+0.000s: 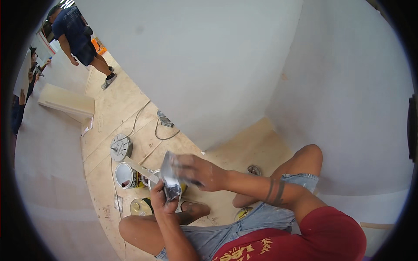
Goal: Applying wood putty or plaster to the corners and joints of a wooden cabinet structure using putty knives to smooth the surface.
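Note:
My left hand (163, 201) is raised above my lap, its fingers closed round the lower end of a flat grey piece (170, 176). The piece looks smeared and dark near its bottom, and motion blurs its top, so its exact kind cannot be made out. My right hand (201, 172) reaches in from the right against the upper part of that piece. Its fingers are blurred, and whether they grip anything does not show. Just left of the hands, a pale flat stick (141, 169) slants over an open can (125, 176) with a whitish rim.
A round grey cable reel (120, 147) and a yellowish-topped tin (140, 207) stand on the wooden floor (102, 117). A cord runs past a grey tool (164, 118). Pale walls (196, 65) enclose my right side. Another person (74, 35) stands at the far left.

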### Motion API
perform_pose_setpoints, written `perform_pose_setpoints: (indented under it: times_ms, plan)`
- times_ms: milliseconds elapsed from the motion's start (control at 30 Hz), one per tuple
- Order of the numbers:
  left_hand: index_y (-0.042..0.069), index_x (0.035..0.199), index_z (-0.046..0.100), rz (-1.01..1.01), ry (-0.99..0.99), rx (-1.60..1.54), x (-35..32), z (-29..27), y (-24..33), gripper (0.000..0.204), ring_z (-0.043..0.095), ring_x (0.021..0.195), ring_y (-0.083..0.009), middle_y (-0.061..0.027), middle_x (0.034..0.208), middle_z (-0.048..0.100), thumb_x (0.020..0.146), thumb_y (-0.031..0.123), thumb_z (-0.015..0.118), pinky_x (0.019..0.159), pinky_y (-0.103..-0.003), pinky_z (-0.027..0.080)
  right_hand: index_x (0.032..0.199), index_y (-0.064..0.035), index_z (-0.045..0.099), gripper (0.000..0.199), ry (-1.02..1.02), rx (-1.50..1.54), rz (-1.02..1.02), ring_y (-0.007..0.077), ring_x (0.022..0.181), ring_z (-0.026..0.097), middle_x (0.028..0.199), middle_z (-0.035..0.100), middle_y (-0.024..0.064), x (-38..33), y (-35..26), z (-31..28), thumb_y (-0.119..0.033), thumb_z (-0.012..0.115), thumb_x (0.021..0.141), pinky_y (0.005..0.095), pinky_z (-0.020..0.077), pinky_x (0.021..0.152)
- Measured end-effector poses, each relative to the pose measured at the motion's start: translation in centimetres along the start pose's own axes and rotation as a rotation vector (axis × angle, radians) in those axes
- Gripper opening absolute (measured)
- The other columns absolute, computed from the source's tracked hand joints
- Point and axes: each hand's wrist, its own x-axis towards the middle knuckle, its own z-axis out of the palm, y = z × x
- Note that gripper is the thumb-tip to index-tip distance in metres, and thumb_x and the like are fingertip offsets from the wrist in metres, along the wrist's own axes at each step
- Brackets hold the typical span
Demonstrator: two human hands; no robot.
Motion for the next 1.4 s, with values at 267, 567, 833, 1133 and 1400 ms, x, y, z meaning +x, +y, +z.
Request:
perform_pose_setpoints:
  times_ms: [267,567,833,1133,1400]
  plan:
    - [0.0,0.124,0.056,0.064,-0.017,0.143,0.1,3.2,-3.9,0.029,0.068,0.097,-0.0216,-0.0116,0.111,0.067,0.099,0.013,0.049,0.084,-0.037,0.058,0.142,-0.0176,0.05,0.066,-0.28,-0.577,0.216,0.0371,0.131,0.044,0.138,0.045,0.0164,-6.9,0.5,-5.2,-0.008,0.065,0.078,0.0491,0.0402,0.109]
    - [0.003,0.12,0.058,0.367,0.172,0.534,-0.1,4.1,-6.4,0.031,0.064,0.102,-0.0218,-0.0081,0.111,0.064,0.099,0.027,0.055,0.088,-0.04,0.053,0.12,0.0024,0.062,0.032,0.77,0.591,1.296,0.0136,0.087,0.063,0.101,0.069,0.0076,-8.0,-3.3,-8.1,-0.022,0.057,0.101,0.0297,0.0513,0.08]
    - [0.0,0.119,0.058,0.421,0.358,0.847,0.3,4.1,-10.9,0.036,0.061,0.1,-0.0215,-0.0084,0.108,0.062,0.097,0.028,0.058,0.087,-0.036,0.05,0.122,0.0024,0.062,0.039,0.662,0.763,1.303,0.0126,0.088,0.063,0.105,0.068,0.0068,-7.4,-5.6,-9.3,-0.03,0.059,0.1,0.0275,0.0494,0.082]
    - [0.002,0.116,0.062,0.003,0.08,0.244,1.1,6.4,-7.9,0.027,0.069,0.081,-0.0204,-0.0098,0.095,0.071,0.098,0.019,0.051,0.075,-0.032,0.057,0.118,-0.0011,0.062,0.043,0.363,0.724,1.263,0.0122,0.078,0.065,0.097,0.068,0.0067,-9.1,-5.8,-11.7,-0.039,0.06,0.099,0.0262,0.0513,0.06]
    - [-0.001,0.114,0.062,-0.311,0.017,0.333,-0.9,9.6,-12.8,0.028,0.07,0.086,-0.0229,-0.0122,0.099,0.071,0.097,0.02,0.056,0.078,-0.035,0.058,0.12,-0.0042,0.062,0.043,0.296,0.526,1.423,0.0064,0.057,0.054,0.079,0.063,0.0002,-6.7,-7.1,-12.0,-0.041,0.063,0.097,0.0217,0.0413,0.046]
